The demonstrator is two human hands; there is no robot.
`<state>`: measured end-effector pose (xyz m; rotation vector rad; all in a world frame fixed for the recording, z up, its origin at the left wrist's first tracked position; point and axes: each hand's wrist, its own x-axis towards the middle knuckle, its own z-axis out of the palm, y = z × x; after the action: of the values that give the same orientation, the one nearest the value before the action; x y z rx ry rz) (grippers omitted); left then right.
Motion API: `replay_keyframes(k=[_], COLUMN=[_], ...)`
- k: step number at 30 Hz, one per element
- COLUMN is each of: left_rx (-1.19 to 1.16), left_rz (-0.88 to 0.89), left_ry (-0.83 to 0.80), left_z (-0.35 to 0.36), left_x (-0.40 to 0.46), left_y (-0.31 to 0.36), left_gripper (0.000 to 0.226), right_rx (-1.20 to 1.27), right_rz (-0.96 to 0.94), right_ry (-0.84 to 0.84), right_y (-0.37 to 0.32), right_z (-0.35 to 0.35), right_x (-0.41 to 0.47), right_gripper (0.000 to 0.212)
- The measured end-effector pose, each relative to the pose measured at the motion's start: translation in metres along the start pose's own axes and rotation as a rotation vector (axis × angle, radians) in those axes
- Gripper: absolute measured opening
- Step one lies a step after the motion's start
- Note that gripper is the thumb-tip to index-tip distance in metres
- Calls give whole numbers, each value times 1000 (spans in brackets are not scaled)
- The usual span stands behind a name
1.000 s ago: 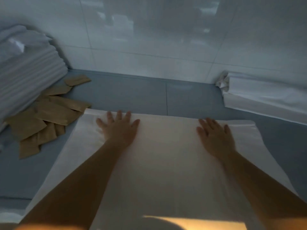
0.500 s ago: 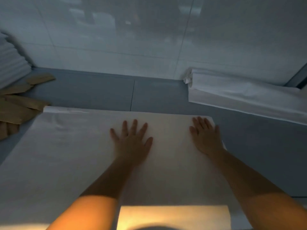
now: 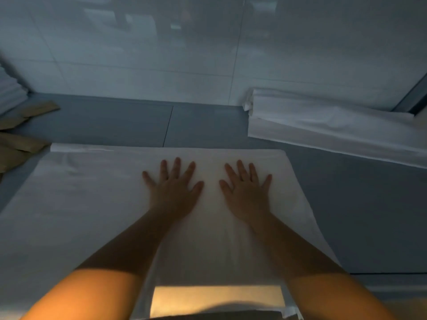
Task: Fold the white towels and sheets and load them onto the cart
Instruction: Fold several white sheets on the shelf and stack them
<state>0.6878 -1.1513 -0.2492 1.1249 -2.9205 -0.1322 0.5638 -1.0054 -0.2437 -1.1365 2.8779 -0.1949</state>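
Sheet (image 3: 87,204) under both flat hands

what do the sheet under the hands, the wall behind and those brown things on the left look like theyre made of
Sheet: thin woven cloth, matte white; it lies flat with soft creases and a folded far edge.
Wall: glazed tile, probably ceramic; glossy, with grout lines and blurred reflections.
Brown things: flat kraft-paper pieces, maybe bags or envelopes; dull tan with sharp edges. The dim light leaves that open.

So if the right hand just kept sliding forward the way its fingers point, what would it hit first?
Probably the far edge of the sheet it lies flat on, then bare grey surface. The right hand looks set to pass left of the folded linen, though depth is unclear.
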Motion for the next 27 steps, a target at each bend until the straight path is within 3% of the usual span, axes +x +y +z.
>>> replay_keyframes(k=[5,10,16,20,24,25,27], left_rx=[-9,-1,-17,-32,-24,-25,-29], left_rz=[11,29,113,201,152,134,108], left_ry=[9,32,19,-10,-57,-75,-99], left_z=[4,9,4,0,8,8,7], left_x=[30,50,44,0,-63,-72,-79], left_y=[18,24,20,15,-5,-7,-7], left_gripper=[69,69,59,55,64,66,66], right_rx=[23,35,-62,-54,-136,-134,-75], right_rz=[73,-77,99,165,341,338,123], right_ry=[-26,25,-21,-55,-127,-123,-112], right_y=[-3,-16,68,83,72,55,3], right_z=[0,10,-5,-17,-39,-42,-32], right_x=[31,28,19,5,4,3,-10], right_gripper=[55,53,60,58,51,46,43])
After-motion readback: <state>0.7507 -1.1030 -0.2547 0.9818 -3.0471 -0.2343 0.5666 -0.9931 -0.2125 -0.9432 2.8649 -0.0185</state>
